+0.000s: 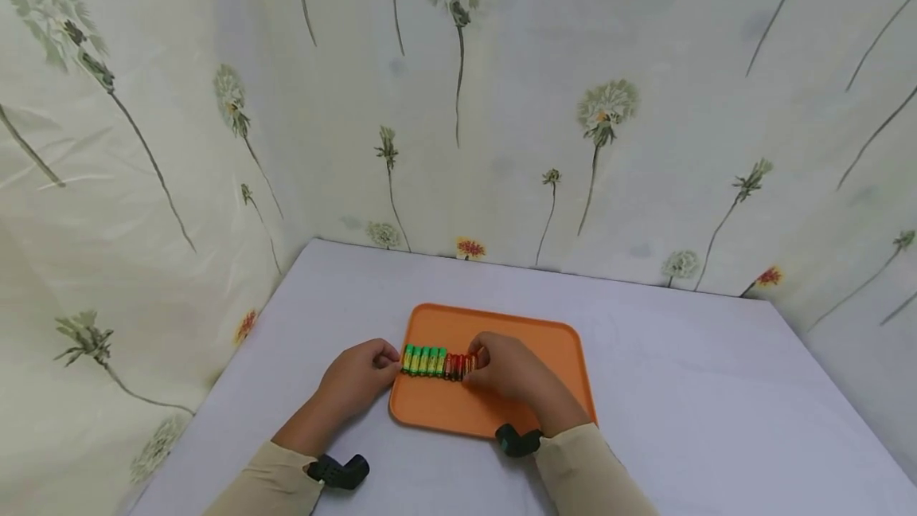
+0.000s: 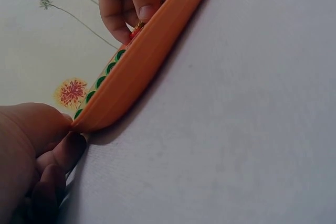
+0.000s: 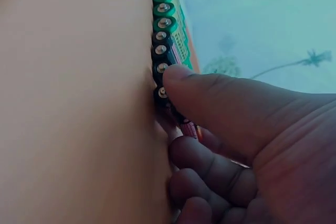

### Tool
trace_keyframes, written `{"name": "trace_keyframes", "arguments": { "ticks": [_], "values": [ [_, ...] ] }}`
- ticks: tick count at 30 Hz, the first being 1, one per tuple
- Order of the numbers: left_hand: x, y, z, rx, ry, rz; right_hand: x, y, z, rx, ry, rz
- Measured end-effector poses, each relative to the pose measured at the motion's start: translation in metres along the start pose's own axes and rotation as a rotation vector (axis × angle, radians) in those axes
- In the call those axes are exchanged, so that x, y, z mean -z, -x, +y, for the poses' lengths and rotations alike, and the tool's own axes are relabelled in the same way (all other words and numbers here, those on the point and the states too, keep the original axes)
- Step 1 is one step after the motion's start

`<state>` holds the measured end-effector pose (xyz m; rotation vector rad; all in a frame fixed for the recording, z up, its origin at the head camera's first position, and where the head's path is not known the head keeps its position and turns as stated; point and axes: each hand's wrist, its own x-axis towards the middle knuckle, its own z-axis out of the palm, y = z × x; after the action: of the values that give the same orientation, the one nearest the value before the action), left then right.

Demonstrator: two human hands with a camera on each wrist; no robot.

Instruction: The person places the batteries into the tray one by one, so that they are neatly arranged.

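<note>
A row of several green-and-yellow AA batteries (image 1: 424,361) lies side by side on an orange tray (image 1: 430,414). Smaller red-and-black batteries (image 1: 450,367) continue the row to the right. My left hand (image 1: 360,374) is at the tray's left edge, thumb and forefinger pinching the rim beside the first green battery. At the row's other end, my right hand (image 1: 510,369) holds the last red battery (image 3: 161,93) between thumb and fingers. Its thumb partly covers the battery ends in the right wrist view, where the metal terminals line up.
The tray stands on a white-covered table (image 1: 680,388). A flower-patterned cloth (image 1: 516,102) hangs behind the table and along its left side. Each wrist wears a black camera mount (image 1: 338,471).
</note>
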<state>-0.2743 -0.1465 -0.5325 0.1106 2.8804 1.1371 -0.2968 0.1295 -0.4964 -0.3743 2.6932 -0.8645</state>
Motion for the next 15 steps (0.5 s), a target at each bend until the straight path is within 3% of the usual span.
{"name": "trace_keyframes", "arguments": {
  "ticks": [15],
  "values": [
    [0.0015,0.0003,0.0021,-0.005,-0.002,0.005,-0.0035,-0.0007,-0.0059,-0.013,0.03,-0.015]
  ]
}}
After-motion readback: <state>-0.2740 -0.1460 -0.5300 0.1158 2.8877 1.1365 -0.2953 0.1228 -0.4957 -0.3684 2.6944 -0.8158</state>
